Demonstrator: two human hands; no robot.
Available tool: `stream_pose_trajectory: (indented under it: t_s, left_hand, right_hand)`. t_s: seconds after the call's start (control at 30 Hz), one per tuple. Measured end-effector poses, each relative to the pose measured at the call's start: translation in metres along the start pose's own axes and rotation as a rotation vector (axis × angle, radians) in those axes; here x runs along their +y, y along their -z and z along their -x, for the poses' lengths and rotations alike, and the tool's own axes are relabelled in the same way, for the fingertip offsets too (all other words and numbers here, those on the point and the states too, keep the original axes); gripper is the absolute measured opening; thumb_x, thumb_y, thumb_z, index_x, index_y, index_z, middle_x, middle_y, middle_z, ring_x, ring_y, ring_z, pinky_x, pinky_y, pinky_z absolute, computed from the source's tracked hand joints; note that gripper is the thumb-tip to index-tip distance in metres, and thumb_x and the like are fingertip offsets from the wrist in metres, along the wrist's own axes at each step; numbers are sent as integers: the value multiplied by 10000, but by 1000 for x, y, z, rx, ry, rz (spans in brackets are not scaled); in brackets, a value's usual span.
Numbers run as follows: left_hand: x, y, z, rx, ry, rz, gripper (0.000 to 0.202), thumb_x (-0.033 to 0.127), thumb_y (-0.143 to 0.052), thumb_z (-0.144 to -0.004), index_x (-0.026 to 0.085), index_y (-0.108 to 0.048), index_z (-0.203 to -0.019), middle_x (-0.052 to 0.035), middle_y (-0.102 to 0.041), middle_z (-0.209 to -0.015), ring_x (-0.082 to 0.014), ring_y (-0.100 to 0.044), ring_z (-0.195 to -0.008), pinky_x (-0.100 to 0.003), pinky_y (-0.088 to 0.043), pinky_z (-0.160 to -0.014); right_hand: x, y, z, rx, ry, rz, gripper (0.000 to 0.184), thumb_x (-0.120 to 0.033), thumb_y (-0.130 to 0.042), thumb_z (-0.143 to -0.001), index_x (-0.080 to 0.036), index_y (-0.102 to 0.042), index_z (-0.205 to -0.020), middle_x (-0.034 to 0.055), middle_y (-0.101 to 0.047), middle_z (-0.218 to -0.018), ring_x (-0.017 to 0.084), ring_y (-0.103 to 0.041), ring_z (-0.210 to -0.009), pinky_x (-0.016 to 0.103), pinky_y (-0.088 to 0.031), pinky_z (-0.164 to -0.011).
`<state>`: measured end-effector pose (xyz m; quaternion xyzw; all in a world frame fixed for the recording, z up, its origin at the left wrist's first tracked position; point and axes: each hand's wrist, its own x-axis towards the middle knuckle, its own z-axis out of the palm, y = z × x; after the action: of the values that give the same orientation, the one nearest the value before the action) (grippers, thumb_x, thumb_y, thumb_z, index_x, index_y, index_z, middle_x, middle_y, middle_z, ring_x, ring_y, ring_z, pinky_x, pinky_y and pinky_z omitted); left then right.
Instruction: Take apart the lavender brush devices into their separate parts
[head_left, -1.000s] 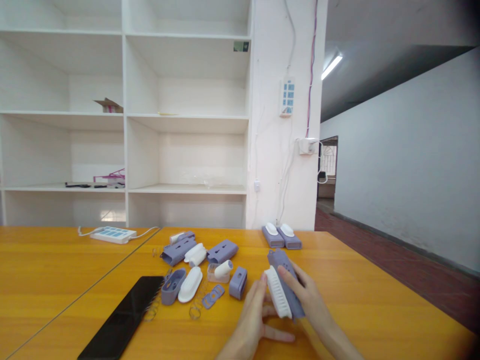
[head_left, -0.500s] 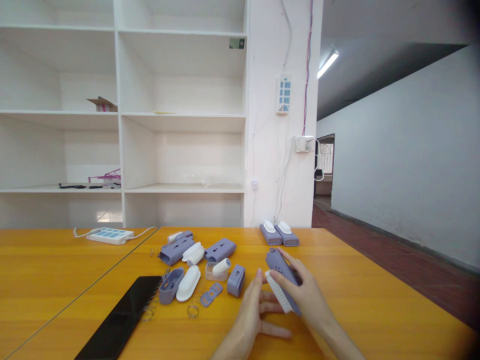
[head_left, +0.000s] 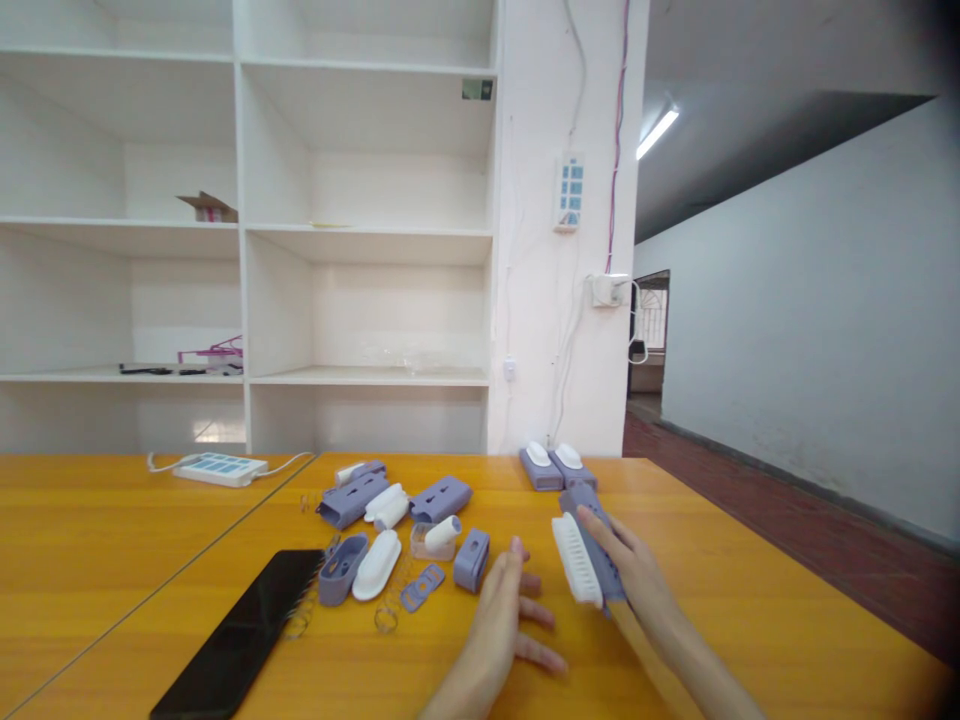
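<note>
My right hand grips a purple brush body, with a white bristle head along its left side. The brush is tilted above the table, its far end close to two purple-and-white brushes at the back. My left hand hovers to the left with its fingers apart, holding nothing. Just beyond its thumb sits a short purple housing. A flat purple plate with holes and a metal spring lie farther left.
Two purple-and-white brushes stand at the table's back edge. Purple shells, a white oval part and a clear box cluster left of my hands. A black phone-like slab and a power strip lie farther left.
My right hand has moved right with the brush, away from my left hand, and the bristles now show more fully. The left hand stays nearly in place, its fingers free of the brush.
</note>
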<state>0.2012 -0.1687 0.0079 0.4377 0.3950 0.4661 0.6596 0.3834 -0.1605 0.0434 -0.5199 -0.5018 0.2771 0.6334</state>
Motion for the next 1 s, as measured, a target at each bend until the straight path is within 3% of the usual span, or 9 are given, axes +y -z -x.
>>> stream_pose_trajectory:
  t_s: [0.17,0.33,0.47,0.67,0.83,1.0]
  left_hand:
    - [-4,0,-2,15,-69,-79,743,811,-434,-832,173,-517,-1203,-149,-550,-1127,-193,-612,-736,-272,-551,-401]
    - [-11,2,-7,-26,-92,-104,706,817,-506,-785,193,-504,-1116,-95,-535,-1067,-136,-596,-633,-234,-521,-366]
    - [-15,3,-9,-39,-95,-111,684,806,-536,-771,199,-483,-1083,-77,-526,-1038,-122,-593,-598,-224,-506,-348]
    - [-17,3,-10,-48,-105,-119,665,811,-541,-766,209,-468,-1038,-60,-520,-1018,-109,-589,-571,-205,-479,-323]
    - [-15,3,-11,-55,-107,-128,688,828,-529,-757,207,-464,-1046,-49,-517,-1002,-99,-584,-543,-196,-465,-311]
    - [-15,2,-10,-75,-132,-139,676,825,-527,-764,206,-470,-1030,-41,-517,-990,-93,-582,-533,-181,-445,-302]
  right_hand:
    - [8,13,-9,24,-47,51,698,-563,-772,-701,-157,-717,-1266,73,-811,-1029,320,-728,-972,351,-569,-826]
    - [17,11,-11,-27,-81,61,655,-585,-742,-747,-168,-723,-1251,76,-793,-1120,313,-718,-1042,339,-566,-837]
    - [20,8,-10,-69,-110,102,661,-613,-716,-760,-159,-725,-1241,80,-801,-1080,311,-730,-991,343,-568,-812]
    - [24,11,-12,-82,-78,201,706,-641,-675,-795,-173,-671,-1323,89,-762,-1197,327,-668,-1151,372,-504,-972]
    - [31,11,-9,6,82,614,779,-688,-609,-818,-187,-594,-1416,129,-731,-1130,347,-675,-1083,421,-498,-927]
    - [28,5,4,-23,459,1070,673,-598,-661,-839,-349,-539,-1452,99,-675,-1061,343,-653,-1048,496,-427,-912]
